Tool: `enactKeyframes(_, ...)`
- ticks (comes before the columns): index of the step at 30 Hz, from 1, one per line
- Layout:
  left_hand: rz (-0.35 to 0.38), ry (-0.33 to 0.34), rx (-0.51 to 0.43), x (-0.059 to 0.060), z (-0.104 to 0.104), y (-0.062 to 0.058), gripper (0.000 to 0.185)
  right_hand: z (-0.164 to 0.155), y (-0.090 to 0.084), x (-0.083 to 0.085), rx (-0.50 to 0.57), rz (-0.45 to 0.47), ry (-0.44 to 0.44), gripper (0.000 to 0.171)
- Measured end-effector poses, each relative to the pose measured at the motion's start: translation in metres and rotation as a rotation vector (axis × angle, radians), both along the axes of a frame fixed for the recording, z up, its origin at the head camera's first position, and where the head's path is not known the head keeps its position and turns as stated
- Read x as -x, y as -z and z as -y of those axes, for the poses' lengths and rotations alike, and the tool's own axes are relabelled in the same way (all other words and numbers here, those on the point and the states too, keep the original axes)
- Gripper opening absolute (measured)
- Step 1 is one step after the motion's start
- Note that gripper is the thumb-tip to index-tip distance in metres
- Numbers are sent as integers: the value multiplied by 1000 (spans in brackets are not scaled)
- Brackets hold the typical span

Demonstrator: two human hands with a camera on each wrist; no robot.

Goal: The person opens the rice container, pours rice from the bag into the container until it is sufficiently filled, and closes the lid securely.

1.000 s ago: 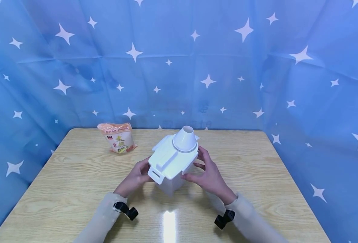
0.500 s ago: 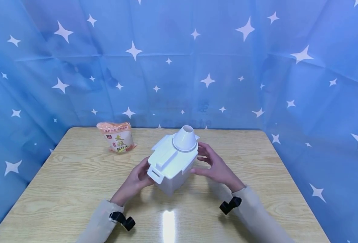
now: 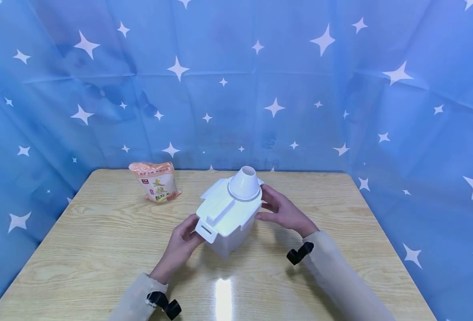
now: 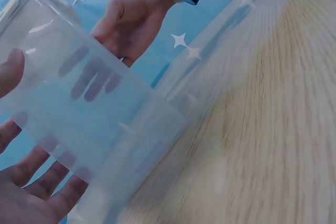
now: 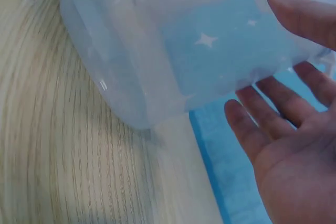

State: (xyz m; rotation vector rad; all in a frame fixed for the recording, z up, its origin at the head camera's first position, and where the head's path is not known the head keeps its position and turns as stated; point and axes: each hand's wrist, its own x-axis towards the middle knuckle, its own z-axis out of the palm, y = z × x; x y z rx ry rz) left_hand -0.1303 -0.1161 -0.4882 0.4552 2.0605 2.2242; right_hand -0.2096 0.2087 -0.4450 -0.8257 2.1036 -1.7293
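Note:
A translucent storage container (image 3: 229,243) stands upright on the table, with a white lid (image 3: 216,210) on top. On that lid sits a white cone-shaped cap (image 3: 244,186), open at its narrow end. My left hand (image 3: 181,244) holds the container's left side, thumb on one face and fingertips on another. Over on the right side, my right hand (image 3: 282,212) touches the container lightly with thumb and fingers spread. Seen by the right wrist camera, the container wall (image 5: 210,51) lies between thumb and fingers, its palm apart from it.
A plump orange-and-white printed bag (image 3: 155,182) stands at the back left of the wooden table (image 3: 100,249). Behind the table hangs a blue curtain (image 3: 228,58) with white stars. A black wrist camera (image 3: 300,253) is strapped on each sleeve.
My right hand loosened, drew slightly away from the container, then came back higher along its side. The left hand shifted a little. The container stays in place.

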Motion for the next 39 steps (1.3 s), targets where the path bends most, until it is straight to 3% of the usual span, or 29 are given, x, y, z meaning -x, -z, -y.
enactKeyframes(5, -9, -30, 47, 0, 0, 1, 50, 1, 4, 0, 0, 24, 39, 86)
enactKeyframes(10, 8, -40, 124, 8, 2, -1, 53, 3, 6, -8, -21, 2, 130, 81)
enactKeyframes(18, 0, -19, 181, 24, 7, -1, 54, 11, 8, -31, -3, -38, 292, 72)
enactKeyframes(26, 48, 24, 247, 40, 14, -1, 51, 21, 13, -49, 23, -62, 439, 67)
enactKeyframes(34, 80, 68, 229, 46, 19, -2, 51, 20, 16, -52, 39, -83, 424, 65)
enactKeyframes(39, 45, 132, 176, 42, 22, -5, 54, 14, 11, -47, 30, -94, 369, 72)
